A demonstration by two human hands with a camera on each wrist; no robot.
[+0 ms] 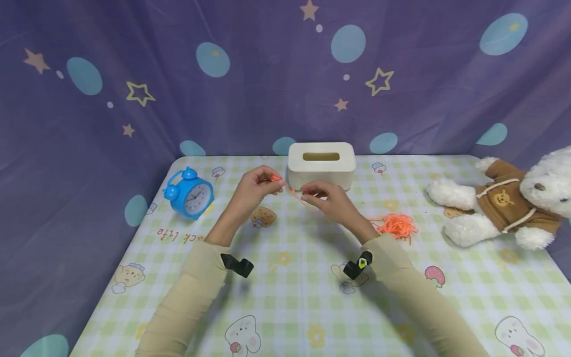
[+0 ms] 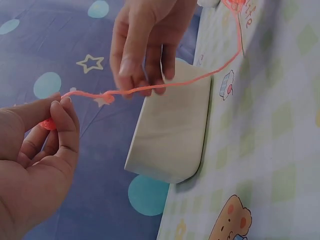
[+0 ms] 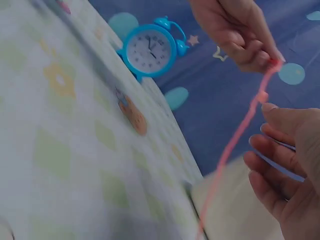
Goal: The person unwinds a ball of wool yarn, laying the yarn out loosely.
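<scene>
Orange yarn [image 2: 192,80] runs through the air from my left hand [image 1: 255,187], past the right one, and down to a loose tangle of yarn [image 1: 398,226] on the table. Thumb and fingertips of the left hand pinch its end, and a small orange wad [image 2: 48,124] shows between those fingers. A small knot [image 2: 108,97] sits on the strand a short way from the pinch. My right hand [image 1: 332,201] is beside the strand, thumb tip close by the knot in the right wrist view, its fingers loosely bent and apart from the thumb.
Behind the hands stands a cream tissue box [image 1: 321,174] with a slot on top. A blue alarm clock [image 1: 191,196] is at the left, and a white teddy bear in a brown hoodie [image 1: 497,203] lies at the right. A checked cloth [image 1: 276,307] covers the table.
</scene>
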